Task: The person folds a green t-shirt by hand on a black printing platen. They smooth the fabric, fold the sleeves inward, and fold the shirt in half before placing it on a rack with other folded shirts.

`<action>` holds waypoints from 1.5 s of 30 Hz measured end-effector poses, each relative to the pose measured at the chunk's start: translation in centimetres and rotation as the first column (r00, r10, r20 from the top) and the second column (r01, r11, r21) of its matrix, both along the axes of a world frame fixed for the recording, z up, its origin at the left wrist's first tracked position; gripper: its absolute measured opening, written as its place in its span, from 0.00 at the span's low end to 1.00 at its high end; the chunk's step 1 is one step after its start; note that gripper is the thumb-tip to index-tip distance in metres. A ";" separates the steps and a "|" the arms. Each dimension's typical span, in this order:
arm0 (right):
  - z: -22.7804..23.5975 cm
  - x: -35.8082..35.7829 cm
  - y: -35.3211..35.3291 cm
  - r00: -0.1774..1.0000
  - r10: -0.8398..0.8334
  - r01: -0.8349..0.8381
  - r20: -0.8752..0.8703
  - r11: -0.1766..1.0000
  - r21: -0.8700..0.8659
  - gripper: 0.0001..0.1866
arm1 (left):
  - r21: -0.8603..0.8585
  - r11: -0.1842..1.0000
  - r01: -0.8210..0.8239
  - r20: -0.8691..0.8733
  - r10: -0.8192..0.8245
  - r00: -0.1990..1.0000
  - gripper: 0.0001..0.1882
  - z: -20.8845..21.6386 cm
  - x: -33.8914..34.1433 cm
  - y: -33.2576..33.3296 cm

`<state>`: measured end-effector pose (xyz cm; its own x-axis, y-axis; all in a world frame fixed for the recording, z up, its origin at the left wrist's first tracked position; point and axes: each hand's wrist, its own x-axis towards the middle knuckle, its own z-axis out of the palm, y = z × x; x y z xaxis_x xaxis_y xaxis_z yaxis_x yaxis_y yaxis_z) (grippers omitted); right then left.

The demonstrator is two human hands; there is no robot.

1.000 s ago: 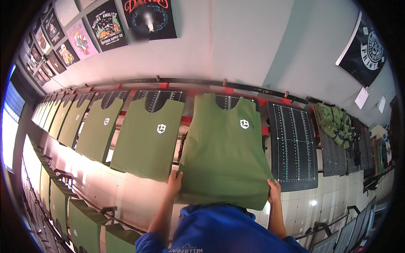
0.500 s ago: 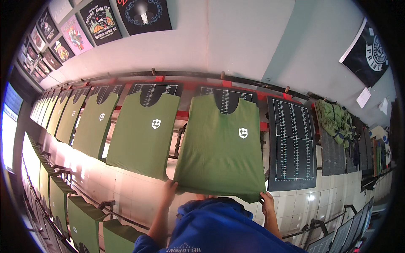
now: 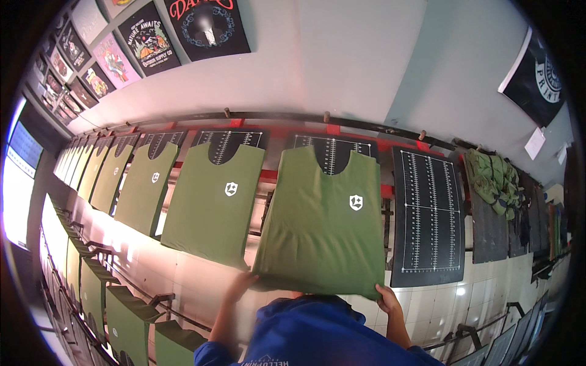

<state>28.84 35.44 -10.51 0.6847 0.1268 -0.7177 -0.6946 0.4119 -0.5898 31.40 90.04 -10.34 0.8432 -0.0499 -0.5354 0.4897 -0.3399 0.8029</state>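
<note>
My left grip (image 3: 243, 284) and right grip (image 3: 387, 298) each pinch a lower corner of the green shirt (image 3: 320, 235), the hem stretched between them. The shirt lies over a black gridded board (image 3: 334, 150), its neckline short of the far edge. I judge the cloth light, soft and not fragile (those creases suggest it gathers easily), so the hem corners seem the surest hold. Just left lies another printed shirt (image 3: 204, 213); to the right, a second gridded board (image 3: 427, 213).

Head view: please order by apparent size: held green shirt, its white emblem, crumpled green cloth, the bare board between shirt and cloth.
1. Held green shirt
2. Bare board
3. Crumpled green cloth
4. White emblem
</note>
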 end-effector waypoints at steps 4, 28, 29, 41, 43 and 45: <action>0.6 -1.7 -1.4 1.000 -0.004 0.003 -0.024 1.000 -0.025 0.20 | 0.051 0.993 -0.109 0.079 0.105 0.991 0.15 1.1 -0.7 -0.4; 41.8 13.4 35.2 0.201 -0.509 0.521 0.837 0.779 0.349 0.22 | -0.639 0.749 0.175 0.746 0.547 0.381 0.12 43.8 19.0 24.6; 42.8 13.7 39.1 0.241 -0.542 0.550 0.805 0.760 0.346 0.22 | -0.617 0.773 0.148 0.751 0.522 0.404 0.12 44.2 20.0 25.8; 33.2 31.9 43.9 0.480 -0.354 0.593 0.803 0.805 0.000 0.17 | -0.517 0.830 -0.209 0.598 0.525 0.605 0.13 33.2 37.2 38.5; 34.9 32.0 44.0 0.432 -0.342 0.630 0.835 0.777 -0.008 0.16 | -0.544 0.825 -0.152 0.639 0.525 0.562 0.14 35.6 36.6 37.7; 37.9 30.5 43.9 0.332 -0.321 0.597 0.887 0.800 0.066 0.15 | -0.553 0.829 -0.080 0.693 0.511 0.508 0.14 38.3 33.8 37.5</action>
<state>59.34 79.31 27.35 0.8274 -0.4826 0.2873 0.4457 0.2530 -0.8587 65.20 127.58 27.91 0.8915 0.2692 0.3644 -0.4124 0.1491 0.8987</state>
